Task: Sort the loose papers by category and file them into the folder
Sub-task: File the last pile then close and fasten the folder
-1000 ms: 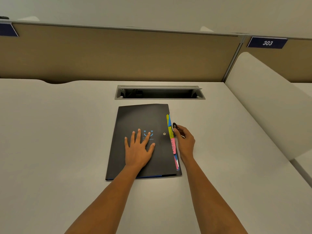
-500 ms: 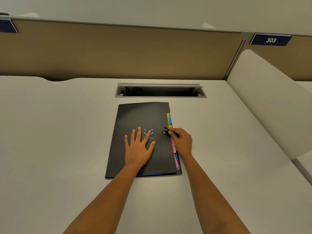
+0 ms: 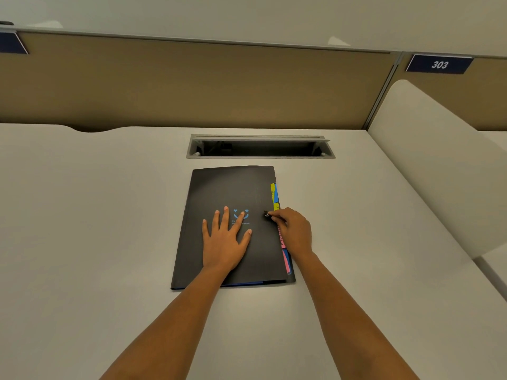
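1 shift: R hand (image 3: 295, 231) onto folder (image 3: 233, 187)

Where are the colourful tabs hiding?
In the head view, the colourful tabs poke out along the right edge of the black folder, mid-desk: yellow and blue beyond the right hand, pink beside its wrist.

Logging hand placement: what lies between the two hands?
In the head view, only the black cover of the folder: the left hand lies flat on it, the right hand pinches a small dark fastener.
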Demonstrator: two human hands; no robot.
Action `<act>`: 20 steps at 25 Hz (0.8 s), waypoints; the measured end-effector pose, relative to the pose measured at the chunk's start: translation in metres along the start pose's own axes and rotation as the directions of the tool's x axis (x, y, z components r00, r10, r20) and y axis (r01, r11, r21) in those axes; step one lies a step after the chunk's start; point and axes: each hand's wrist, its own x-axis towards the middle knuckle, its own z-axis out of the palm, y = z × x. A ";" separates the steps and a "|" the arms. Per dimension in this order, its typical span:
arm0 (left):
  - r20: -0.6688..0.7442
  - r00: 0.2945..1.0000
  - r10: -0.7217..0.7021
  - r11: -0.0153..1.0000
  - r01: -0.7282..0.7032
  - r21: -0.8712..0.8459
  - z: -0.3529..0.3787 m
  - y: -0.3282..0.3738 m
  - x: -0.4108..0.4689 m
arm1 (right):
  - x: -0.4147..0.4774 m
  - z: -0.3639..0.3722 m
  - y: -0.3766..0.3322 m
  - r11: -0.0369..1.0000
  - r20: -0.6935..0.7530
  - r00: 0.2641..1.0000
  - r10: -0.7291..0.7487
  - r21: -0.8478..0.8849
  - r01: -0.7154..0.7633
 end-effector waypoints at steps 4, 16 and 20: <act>-0.002 1.000 0.001 1.000 -0.001 -0.004 0.000 0.000 0.000 | 0.000 -0.002 -0.003 0.966 0.018 0.986 -0.168 -0.197 0.168; -0.003 1.000 0.004 1.000 -0.004 0.002 0.000 0.000 0.000 | -0.002 -0.002 -0.009 0.844 0.113 0.939 -0.326 -0.413 0.343; 0.005 1.000 0.003 1.000 -0.003 0.014 0.000 0.000 0.000 | -0.003 0.000 -0.006 0.853 0.161 0.937 -0.309 -0.389 0.348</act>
